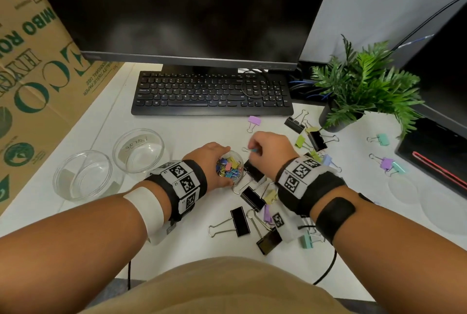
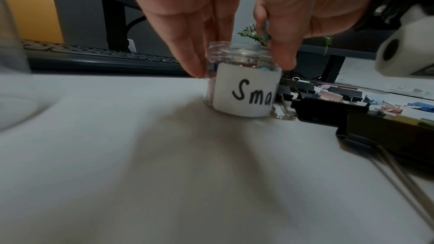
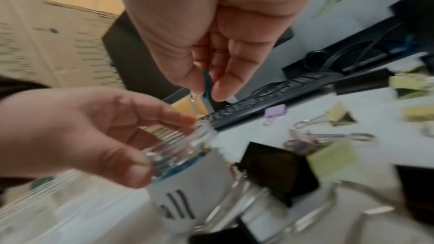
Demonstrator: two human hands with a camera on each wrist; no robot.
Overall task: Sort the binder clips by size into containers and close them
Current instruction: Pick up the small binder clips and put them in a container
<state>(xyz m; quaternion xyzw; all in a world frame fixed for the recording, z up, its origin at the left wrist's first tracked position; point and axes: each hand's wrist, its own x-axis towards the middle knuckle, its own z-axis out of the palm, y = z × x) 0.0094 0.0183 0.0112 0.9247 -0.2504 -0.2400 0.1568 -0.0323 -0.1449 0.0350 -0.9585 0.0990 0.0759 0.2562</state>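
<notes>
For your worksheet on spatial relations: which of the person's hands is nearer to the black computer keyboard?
Right. The right hand hovers just short of the black computer keyboard, while the left hand sits further back, gripping the small clear jar.

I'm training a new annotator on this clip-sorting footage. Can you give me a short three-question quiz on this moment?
1. True or false: the left hand grips the small jar.
2. What does the right hand pinch? A) a black clip B) a small teal clip C) a lid
3. Fill in: the two glass bowls hold ____ clips.

Key: 1 true; 2 B; 3 no.
</notes>
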